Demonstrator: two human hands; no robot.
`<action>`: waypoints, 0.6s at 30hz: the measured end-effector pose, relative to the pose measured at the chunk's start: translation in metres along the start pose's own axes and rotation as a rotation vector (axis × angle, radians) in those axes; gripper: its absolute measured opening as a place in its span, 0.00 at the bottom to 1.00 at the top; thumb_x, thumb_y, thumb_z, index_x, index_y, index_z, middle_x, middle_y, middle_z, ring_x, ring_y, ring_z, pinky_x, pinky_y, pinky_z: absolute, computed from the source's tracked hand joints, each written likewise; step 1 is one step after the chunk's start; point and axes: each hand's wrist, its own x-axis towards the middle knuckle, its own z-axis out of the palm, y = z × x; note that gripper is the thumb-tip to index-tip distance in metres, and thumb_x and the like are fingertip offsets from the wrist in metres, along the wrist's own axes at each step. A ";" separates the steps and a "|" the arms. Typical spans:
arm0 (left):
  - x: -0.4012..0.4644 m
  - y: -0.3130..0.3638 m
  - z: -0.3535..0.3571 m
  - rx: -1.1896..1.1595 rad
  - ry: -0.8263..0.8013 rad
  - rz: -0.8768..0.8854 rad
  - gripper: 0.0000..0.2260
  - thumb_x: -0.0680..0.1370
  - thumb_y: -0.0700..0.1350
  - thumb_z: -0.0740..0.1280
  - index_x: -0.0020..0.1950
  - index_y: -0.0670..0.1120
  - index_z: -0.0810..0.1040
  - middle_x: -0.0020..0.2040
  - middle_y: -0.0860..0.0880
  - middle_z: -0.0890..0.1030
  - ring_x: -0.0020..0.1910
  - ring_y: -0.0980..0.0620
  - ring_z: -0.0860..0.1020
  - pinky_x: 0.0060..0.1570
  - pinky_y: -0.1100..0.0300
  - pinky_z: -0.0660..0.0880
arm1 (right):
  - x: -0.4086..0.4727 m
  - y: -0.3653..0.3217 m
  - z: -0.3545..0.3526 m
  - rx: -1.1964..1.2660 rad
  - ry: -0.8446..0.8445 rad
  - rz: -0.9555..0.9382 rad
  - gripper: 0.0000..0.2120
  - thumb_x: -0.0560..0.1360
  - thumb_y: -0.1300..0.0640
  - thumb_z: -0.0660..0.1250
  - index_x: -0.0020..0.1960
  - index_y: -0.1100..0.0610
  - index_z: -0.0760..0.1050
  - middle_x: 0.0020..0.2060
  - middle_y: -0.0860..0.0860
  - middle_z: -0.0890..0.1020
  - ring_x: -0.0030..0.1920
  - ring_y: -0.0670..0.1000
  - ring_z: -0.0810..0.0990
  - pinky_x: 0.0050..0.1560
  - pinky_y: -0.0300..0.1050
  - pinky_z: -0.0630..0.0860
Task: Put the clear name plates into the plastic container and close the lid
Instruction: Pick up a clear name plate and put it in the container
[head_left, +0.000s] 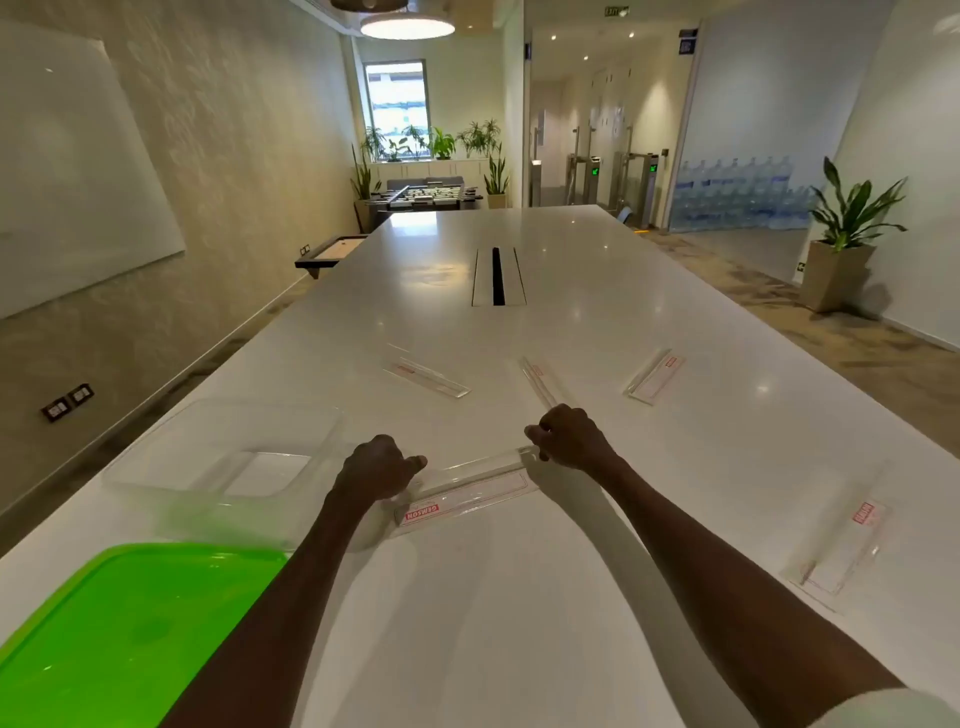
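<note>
A clear name plate (467, 493) with a red label lies across the middle of the white table (519, 597). My left hand (376, 467) grips its left end and my right hand (569, 436) grips its right end. The clear plastic container (218, 467) stands open just left of my left hand. Its green lid (130, 634) lies flat at the near left corner. Other clear name plates rest on the table: one (428, 376) farther ahead, one (537, 382) just beyond my right hand, one (655, 376) to the right, and one (844, 545) at the near right.
A cable slot (497, 275) runs along the table's middle farther away. The table's left edge drops to a carpeted floor by the wall. A potted plant (844, 234) stands to the right of the table.
</note>
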 end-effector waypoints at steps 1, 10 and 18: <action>-0.001 -0.001 0.001 0.001 0.000 -0.011 0.25 0.75 0.56 0.67 0.53 0.32 0.77 0.52 0.36 0.82 0.53 0.39 0.80 0.54 0.50 0.75 | 0.004 0.001 0.002 0.072 -0.049 0.029 0.16 0.73 0.53 0.65 0.36 0.64 0.82 0.32 0.54 0.85 0.35 0.52 0.82 0.41 0.46 0.80; -0.010 -0.006 0.006 -0.081 0.102 -0.098 0.18 0.74 0.53 0.68 0.47 0.37 0.81 0.46 0.38 0.83 0.48 0.40 0.81 0.50 0.51 0.76 | 0.005 -0.005 0.004 0.384 -0.199 0.261 0.11 0.73 0.56 0.71 0.42 0.65 0.78 0.33 0.57 0.85 0.23 0.47 0.74 0.24 0.36 0.64; -0.018 -0.009 0.009 -0.235 0.236 -0.120 0.14 0.71 0.42 0.73 0.55 0.40 0.81 0.56 0.40 0.82 0.56 0.40 0.79 0.54 0.49 0.78 | 0.008 -0.004 -0.001 0.463 -0.268 0.329 0.08 0.70 0.60 0.74 0.41 0.63 0.77 0.29 0.54 0.85 0.22 0.45 0.74 0.24 0.36 0.67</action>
